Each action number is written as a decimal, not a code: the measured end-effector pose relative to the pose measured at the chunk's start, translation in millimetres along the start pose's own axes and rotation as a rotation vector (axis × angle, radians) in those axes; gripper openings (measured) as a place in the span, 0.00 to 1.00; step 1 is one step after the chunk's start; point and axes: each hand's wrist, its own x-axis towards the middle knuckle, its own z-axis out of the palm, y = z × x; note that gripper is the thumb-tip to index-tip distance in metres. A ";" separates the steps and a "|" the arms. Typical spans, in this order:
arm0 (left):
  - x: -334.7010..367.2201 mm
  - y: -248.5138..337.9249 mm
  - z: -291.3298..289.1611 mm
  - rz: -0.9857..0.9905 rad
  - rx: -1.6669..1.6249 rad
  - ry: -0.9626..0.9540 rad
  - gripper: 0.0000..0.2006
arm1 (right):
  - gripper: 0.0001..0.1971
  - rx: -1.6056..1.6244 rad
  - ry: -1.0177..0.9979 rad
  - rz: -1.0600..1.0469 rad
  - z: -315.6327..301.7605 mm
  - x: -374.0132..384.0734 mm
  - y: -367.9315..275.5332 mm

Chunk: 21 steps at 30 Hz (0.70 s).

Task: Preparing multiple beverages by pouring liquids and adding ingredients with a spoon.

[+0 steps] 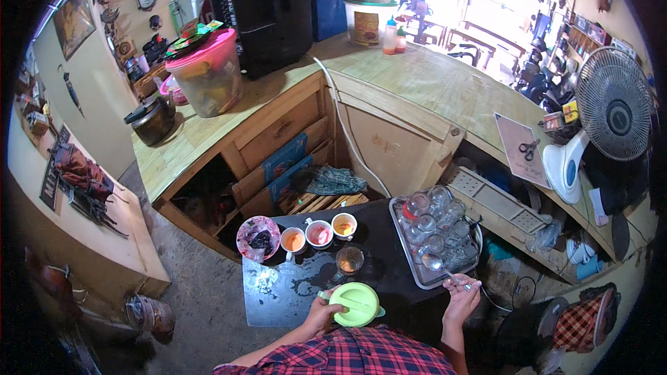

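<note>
A light green lidded pitcher (356, 304) stands close to my body at the front of the dark table. My left hand (322, 315) is closed on its handle side, the thumb at the lid's edge. Out to the right, my right hand (461, 297) pinches the handle of a metal spoon (433, 264), its bowl over the near edge of a tray of glasses. Beyond the pitcher sits a clear glass mug (349, 260) with a little brownish content. Three white cups hold coloured contents: an orange one (292, 239), a red one (319, 234) and a yellow-orange one (344, 226).
A metal tray (417, 280) crowded with glasses (438, 226) takes the table's right end. At its left end lies a pink bowl (258, 239) with dark plastic inside. Past the table runs an L-shaped wooden counter (417, 90) carrying a fan (615, 97), a kettle (151, 121) and a tub (207, 76).
</note>
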 end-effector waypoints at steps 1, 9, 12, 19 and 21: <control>-4.3 -1.8 -7.0 0.007 -0.008 0.013 0.30 | 0.19 0.013 -0.007 0.013 6.4 1.7 3.7; -24.6 -0.2 -42.6 0.277 -0.218 0.315 0.21 | 0.20 0.039 -0.198 0.094 33.5 4.6 37.3; -19.9 6.3 -50.4 0.372 -0.276 0.369 0.19 | 0.20 0.060 -0.246 0.120 46.5 -1.2 40.7; 5.7 21.1 -60.5 0.444 -0.355 0.435 0.19 | 0.21 0.017 -0.362 0.175 58.1 -17.7 50.7; 13.4 26.1 -54.8 0.422 -0.359 0.429 0.22 | 0.21 0.022 -0.390 0.202 57.6 -22.0 55.3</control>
